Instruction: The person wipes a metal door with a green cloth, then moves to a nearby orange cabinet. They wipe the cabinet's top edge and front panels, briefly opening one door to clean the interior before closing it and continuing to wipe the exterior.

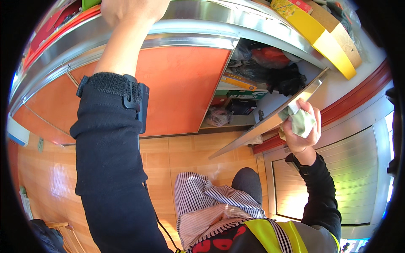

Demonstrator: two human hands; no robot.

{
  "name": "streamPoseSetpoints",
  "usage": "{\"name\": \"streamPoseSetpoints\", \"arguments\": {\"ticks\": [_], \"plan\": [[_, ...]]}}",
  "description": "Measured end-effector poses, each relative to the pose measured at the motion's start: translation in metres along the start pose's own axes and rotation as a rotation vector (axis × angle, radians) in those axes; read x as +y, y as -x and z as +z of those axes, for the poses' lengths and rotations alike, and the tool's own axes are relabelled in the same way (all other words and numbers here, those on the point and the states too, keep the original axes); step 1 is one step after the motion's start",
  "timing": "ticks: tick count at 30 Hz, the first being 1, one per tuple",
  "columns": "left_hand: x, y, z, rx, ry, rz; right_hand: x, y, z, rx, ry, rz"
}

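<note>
My right hand (311, 126) grips a crumpled pale green cloth (301, 121) with a white patch at its top. The cloth is against the upper part of the open cabinet door (269, 126), which I see nearly edge-on. My left hand (134, 11) is at the steel counter edge (196, 11); the top of the picture cuts off its fingers, so what they touch is hidden. Inside the open cabinet (226, 85) are black plastic bags (286, 77), a red item in clear plastic (270, 57), a green box (246, 94) and a dark box (242, 106).
Orange-red panels (182, 88) front the cabinet left of the opening. A yellow box (316, 31) and other goods crowd the counter's right end. A white-framed panelled door (345, 177) stands at my right. Below lies a wood-patterned floor (155, 164); a wooden stool (68, 235) is lower left.
</note>
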State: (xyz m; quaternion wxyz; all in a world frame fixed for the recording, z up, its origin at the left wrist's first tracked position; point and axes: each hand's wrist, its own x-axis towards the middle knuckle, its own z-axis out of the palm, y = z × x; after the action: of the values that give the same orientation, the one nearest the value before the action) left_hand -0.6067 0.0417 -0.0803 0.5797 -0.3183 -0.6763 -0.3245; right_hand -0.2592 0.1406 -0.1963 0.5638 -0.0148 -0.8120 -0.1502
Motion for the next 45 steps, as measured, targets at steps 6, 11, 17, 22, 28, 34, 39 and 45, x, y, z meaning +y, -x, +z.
{"name": "streamPoseSetpoints", "arguments": {"ticks": [6,11,17,22,28,34,39,45], "plan": [[-0.001,0.0,0.001,0.007,0.013,0.024,0.009,-0.001,0.023,0.013,-0.079,0.046],[-0.004,-0.001,0.003,-0.043,0.003,0.025,0.02,-0.017,0.057,0.108,-0.05,-0.032],[-0.013,-0.003,0.005,-0.106,0.011,0.028,0.028,-0.03,0.096,0.121,-0.016,0.042],[-0.014,-0.003,0.005,-0.122,-0.002,0.022,0.037,-0.035,0.115,0.127,0.005,0.095],[-0.014,-0.004,0.004,-0.138,0.003,0.013,0.046,-0.035,0.133,0.162,0.057,0.088],[-0.013,-0.005,0.004,-0.143,-0.011,0.019,0.051,-0.036,0.141,0.167,0.1,0.089],[-0.015,-0.005,0.004,-0.187,-0.03,0.005,0.052,-0.036,0.143,0.139,0.142,0.11],[-0.014,-0.006,0.004,-0.166,-0.016,0.017,0.046,-0.039,0.132,0.076,0.096,0.143]]}}
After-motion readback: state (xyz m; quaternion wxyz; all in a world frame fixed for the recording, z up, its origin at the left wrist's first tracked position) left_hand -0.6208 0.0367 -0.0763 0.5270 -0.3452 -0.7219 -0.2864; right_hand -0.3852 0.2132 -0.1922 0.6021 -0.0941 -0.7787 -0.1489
